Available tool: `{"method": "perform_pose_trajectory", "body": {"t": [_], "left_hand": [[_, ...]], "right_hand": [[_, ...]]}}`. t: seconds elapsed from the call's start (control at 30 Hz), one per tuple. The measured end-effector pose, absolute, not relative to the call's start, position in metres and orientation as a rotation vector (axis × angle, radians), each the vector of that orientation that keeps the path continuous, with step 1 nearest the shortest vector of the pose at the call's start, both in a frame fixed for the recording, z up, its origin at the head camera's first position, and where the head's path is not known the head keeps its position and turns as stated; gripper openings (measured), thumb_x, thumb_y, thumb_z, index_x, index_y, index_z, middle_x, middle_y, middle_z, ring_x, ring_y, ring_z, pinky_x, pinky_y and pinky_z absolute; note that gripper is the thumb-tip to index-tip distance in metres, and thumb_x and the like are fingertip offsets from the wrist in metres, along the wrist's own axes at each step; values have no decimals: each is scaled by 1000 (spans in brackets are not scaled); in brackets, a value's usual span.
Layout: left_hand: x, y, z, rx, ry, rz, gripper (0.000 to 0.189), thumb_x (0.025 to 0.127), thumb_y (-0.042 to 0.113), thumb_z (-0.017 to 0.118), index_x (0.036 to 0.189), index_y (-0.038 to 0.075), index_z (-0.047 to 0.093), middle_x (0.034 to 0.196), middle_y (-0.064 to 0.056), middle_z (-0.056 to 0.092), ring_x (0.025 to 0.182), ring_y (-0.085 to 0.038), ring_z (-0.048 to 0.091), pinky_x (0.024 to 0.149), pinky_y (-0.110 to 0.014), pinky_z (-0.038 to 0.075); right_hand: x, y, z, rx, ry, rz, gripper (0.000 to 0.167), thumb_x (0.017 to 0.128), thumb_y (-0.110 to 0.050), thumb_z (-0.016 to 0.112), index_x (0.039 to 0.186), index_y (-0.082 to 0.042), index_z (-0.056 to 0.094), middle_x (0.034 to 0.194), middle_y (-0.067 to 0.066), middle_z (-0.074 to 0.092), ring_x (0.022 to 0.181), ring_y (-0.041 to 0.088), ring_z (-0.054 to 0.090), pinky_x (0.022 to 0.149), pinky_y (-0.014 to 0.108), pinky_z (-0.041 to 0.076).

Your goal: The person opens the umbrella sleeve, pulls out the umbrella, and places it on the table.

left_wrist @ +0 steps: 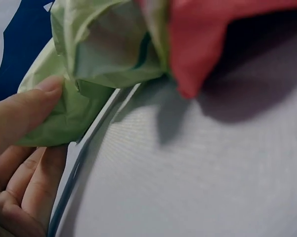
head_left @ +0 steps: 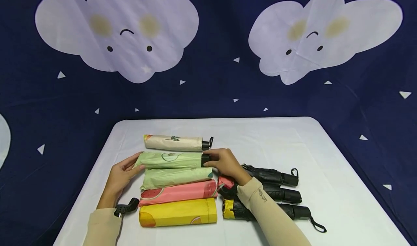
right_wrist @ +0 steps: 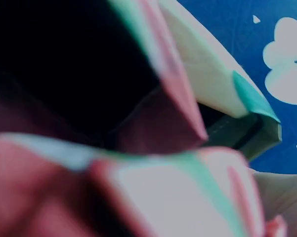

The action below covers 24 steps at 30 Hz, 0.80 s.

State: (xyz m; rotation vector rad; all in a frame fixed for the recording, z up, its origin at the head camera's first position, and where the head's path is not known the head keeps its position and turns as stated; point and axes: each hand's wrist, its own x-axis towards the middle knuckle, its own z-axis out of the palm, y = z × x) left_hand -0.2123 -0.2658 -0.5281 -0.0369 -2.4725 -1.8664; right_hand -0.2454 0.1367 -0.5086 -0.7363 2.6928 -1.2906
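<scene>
lying across the white table (head_left: 293, 137) with its long axis running left to right, the green avocado-print umbrella (head_left: 169, 160) is held at both ends: its closed tip is touched by the left hand (head_left: 122, 173), whose thumb and fingers are stretched nearly straight against the fabric, and its black handle (head_left: 205, 160) is pinched by the right hand (head_left: 224, 164), whose fingers are curled over it. in the left wrist view the left thumb (left_wrist: 37, 106) is seen pressed flat on the crumpled green cloth. the umbrella is placed second from the far end in a column of five folded umbrellas, just beside the cream umbrella (head_left: 174, 143) behind it and the plain green umbrella (head_left: 176, 176) in front; nearer still, the pink watermelon umbrella (head_left: 179, 192) and the yellow umbrella (head_left: 179, 212) are laid parallel. to the right, partly hidden under the right forearm, three black umbrellas (head_left: 277, 182) are laid with handles pointing right. both hands are equally near the held umbrella, one at each end. no containers are seen; the right wrist view is too blurred to be read.
</scene>
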Motion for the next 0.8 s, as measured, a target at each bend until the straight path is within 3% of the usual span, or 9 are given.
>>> {"method": "perform_pose_trajectory", "body": {"t": [0.17, 0.37, 0.5, 0.63, 0.8], "left_hand": [[-211, -267, -525, -43, -2427, -1907, 66, 92, 26, 80, 146, 0, 54, 143, -17, 57, 113, 4, 62, 91, -13, 50], [-209, -264, -509, -74, -2431, -1816, 60, 94, 27, 77, 146, 4, 56, 142, -16, 58, 112, 5, 61, 88, -13, 51], [-207, -258, -494, -110, -2397, -1789, 56, 95, 23, 76, 145, 6, 57, 138, -5, 63, 110, 5, 62, 87, -13, 52], [-206, -251, -479, -169, -2198, -1972, 52, 95, 7, 74, 144, 1, 57, 133, 6, 66, 106, -1, 67, 86, -18, 55], [-202, -240, -464, -363, -1831, -2268, 51, 92, -17, 64, 142, -9, 54, 138, -5, 61, 96, -12, 72, 83, -29, 59]], "right_hand": [[-244, 139, -505, -639, 2595, -1416, 47, 90, -29, 80, 135, -20, 68, 135, 1, 66, 118, 21, 66, 93, 29, 56], [-244, 144, -502, -572, 2477, -1564, 45, 90, -31, 80, 133, -25, 69, 137, 0, 64, 122, 23, 64, 94, 29, 55], [-246, 149, -501, -493, 2342, -1719, 47, 90, -30, 81, 134, -23, 68, 140, 2, 62, 129, 26, 59, 99, 34, 54], [-248, 154, -499, -420, 2190, -1909, 50, 90, -26, 82, 136, -18, 67, 142, 5, 60, 136, 28, 52, 103, 39, 52], [-244, 159, -489, -369, 1923, -2184, 51, 92, -16, 79, 139, -6, 62, 141, 14, 59, 131, 30, 55, 100, 43, 53]]}}
